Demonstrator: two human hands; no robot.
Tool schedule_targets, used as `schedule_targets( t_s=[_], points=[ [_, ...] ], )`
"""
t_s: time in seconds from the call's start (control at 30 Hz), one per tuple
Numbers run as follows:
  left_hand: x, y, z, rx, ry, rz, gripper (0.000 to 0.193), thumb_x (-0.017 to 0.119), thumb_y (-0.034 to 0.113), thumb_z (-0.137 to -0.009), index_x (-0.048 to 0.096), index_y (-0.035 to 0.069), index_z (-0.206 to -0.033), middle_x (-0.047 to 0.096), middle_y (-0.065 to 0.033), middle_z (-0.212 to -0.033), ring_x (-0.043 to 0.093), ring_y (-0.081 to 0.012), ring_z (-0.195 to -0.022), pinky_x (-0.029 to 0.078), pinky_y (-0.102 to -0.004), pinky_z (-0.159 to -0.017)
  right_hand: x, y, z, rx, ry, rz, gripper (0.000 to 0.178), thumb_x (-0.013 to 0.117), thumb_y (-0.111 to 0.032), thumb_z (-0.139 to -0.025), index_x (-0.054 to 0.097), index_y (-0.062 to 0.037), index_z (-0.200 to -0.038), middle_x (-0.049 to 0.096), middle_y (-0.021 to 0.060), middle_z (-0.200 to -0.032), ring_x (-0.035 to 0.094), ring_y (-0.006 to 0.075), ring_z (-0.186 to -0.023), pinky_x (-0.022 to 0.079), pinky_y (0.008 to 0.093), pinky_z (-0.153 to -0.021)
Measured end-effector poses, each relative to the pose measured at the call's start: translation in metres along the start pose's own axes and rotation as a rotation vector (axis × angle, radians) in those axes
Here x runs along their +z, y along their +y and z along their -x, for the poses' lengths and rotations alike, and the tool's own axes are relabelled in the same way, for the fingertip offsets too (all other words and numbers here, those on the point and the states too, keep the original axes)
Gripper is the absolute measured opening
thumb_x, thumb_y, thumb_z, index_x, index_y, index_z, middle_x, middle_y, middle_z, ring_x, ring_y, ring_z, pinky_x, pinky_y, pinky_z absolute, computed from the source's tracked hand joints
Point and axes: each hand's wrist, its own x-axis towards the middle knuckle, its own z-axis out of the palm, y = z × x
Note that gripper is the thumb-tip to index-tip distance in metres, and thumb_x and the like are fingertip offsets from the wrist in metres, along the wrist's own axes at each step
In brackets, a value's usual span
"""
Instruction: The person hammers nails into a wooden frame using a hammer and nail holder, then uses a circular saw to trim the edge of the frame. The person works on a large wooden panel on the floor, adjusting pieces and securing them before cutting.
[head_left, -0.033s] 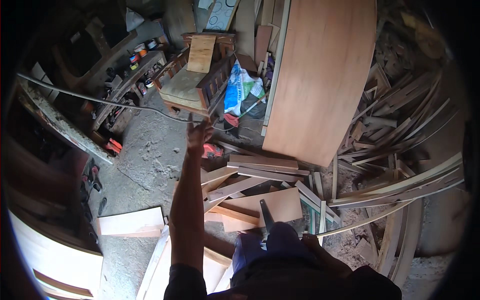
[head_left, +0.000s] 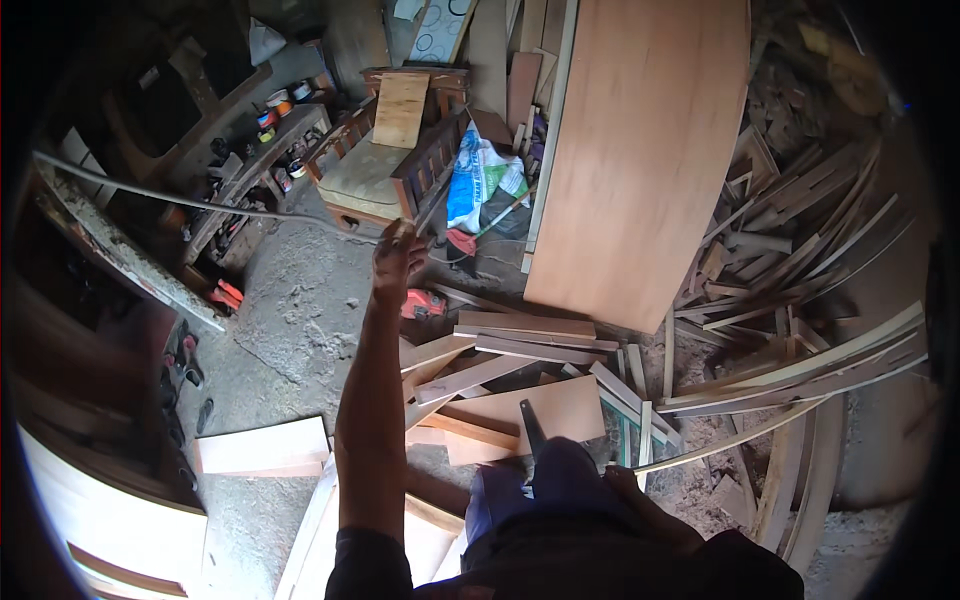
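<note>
My left hand (head_left: 398, 258) is raised at the end of an outstretched forearm. Its fingers are loosely bent, a little apart and pointing right, with nothing visible in them. A grey hose or cable (head_left: 250, 211) runs in from the left and passes behind this hand; I cannot tell whether they touch. My right hand (head_left: 625, 486) is low beside my knee, at the near end of a thin curved wooden strip (head_left: 735, 440). Its fingers are dark and mostly hidden, so their grip is unclear. A dark saw-like blade (head_left: 533, 428) sticks up behind my knee, its lower end hidden.
A red tool (head_left: 424, 304) lies on the floor beyond my forearm. Loose boards (head_left: 530, 340) lie ahead of my knees. A large plywood panel (head_left: 640, 160) leans at the back, with piled offcuts (head_left: 780, 220) to its right. A wooden armchair (head_left: 365, 180) stands behind a concrete floor.
The fingers of my left hand, stretched and spread before, have bent and now point right. My right hand, the strip and the blade stay in place.
</note>
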Motion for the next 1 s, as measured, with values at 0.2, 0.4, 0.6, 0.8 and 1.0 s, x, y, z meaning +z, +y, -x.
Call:
schedule_targets(
  t_s=[0.2,0.4,0.6,0.8,1.0],
  points=[
    [-0.008,0.049,0.036,0.453,-0.027,-0.076,0.047,0.046,0.042,-0.107,0.068,0.001,-0.105,0.073,-0.0108,-0.092,0.069,-0.0196,-0.086,0.054,-0.0359,-0.083,0.009,-0.014,-0.03,0.093,-0.063,-0.097,0.043,0.064,-0.033,-0.087,0.072,-0.0049,-0.117,0.072,0.0208,-0.11,0.07,0.0339,-0.106,0.054,0.0413,-0.092],
    [-0.073,0.1,0.096,0.523,0.159,0.056,0.046,0.047,0.041,-0.107,0.066,-0.001,-0.107,0.072,-0.0117,-0.086,0.07,-0.0225,-0.088,0.056,-0.0389,-0.089,0.006,0.024,-0.104,-0.12,-0.249,0.22,0.039,0.068,-0.029,-0.085,0.072,-0.0051,-0.115,0.072,0.0194,-0.109,0.069,0.0368,-0.105,0.054,0.0444,-0.09],
    [-0.145,0.15,0.202,0.845,0.315,-0.035,0.048,0.038,0.041,-0.109,0.066,0.001,-0.103,0.07,-0.0109,-0.081,0.068,-0.0227,-0.079,0.053,-0.0397,-0.086,-0.008,-0.069,-0.171,-0.302,-0.262,0.328,0.036,0.067,-0.03,-0.083,0.073,-0.0058,-0.109,0.071,0.0202,-0.109,0.067,0.0376,-0.106,0.053,0.0457,-0.092],
    [-0.161,0.152,0.28,0.824,0.452,0.037,0.044,0.038,0.038,-0.11,0.065,0.003,-0.102,0.066,-0.0086,-0.077,0.065,-0.0206,-0.074,0.051,-0.0374,-0.081,-0.011,-0.195,-0.241,-0.395,-0.134,0.217,0.032,0.064,-0.031,-0.089,0.072,-0.0016,-0.097,0.073,0.0162,-0.098,0.068,0.0403,-0.091,0.052,0.0486,-0.081],
    [-0.169,0.091,0.297,0.63,0.603,-0.073,0.046,0.038,0.039,-0.11,0.063,0.002,-0.096,0.062,-0.0083,-0.068,0.061,-0.0167,-0.069,0.048,-0.033,-0.076,0.033,-0.326,-0.292,-0.602,-0.245,-0.15,0.025,0.061,-0.026,-0.095,0.067,-0.0027,-0.097,0.068,0.0105,-0.087,0.067,0.0247,-0.077,0.052,0.0369,-0.068]
  ],
)
